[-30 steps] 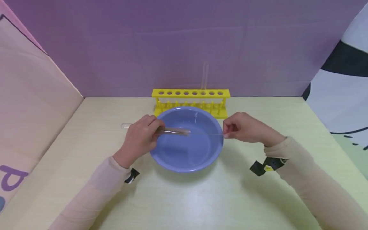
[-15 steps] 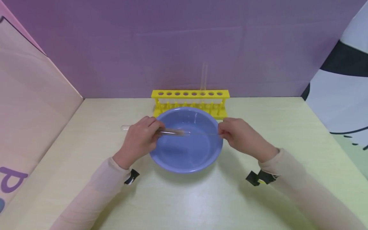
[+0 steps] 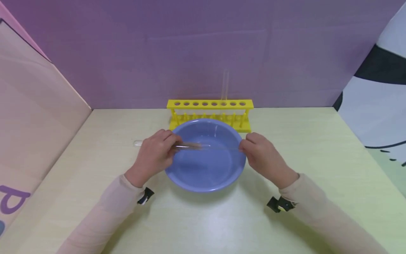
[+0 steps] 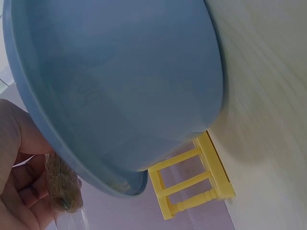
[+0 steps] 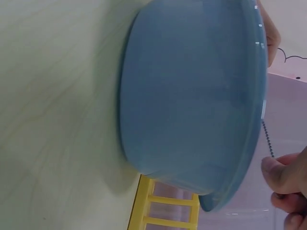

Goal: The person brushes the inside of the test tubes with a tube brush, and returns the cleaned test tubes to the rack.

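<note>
My left hand (image 3: 155, 150) grips a clear glass test tube (image 3: 137, 143) lying almost level above the blue basin (image 3: 205, 185). Its rounded end sticks out to the left of the hand, and its mouth points right. Inside it are the brown bristles of a test tube brush (image 3: 191, 145); the left wrist view shows these bristles (image 4: 62, 189) close beside the fingers. My right hand (image 3: 263, 158), at the basin's right rim, pinches the brush's thin twisted wire handle (image 5: 268, 139). Part of the tube is hidden behind my left hand.
Behind the basin stands a yellow test tube rack (image 3: 210, 104) with a row of holes. Another clear test tube (image 3: 225, 84) stands upright on it, right of centre. A purple backdrop (image 3: 203, 53) rises at the rear edge of the pale wooden table (image 3: 209, 225).
My right hand has moved left and slightly toward me, and the brush bristles have slid deeper into the test tube. My left hand and the tube have stayed nearly in place.
</note>
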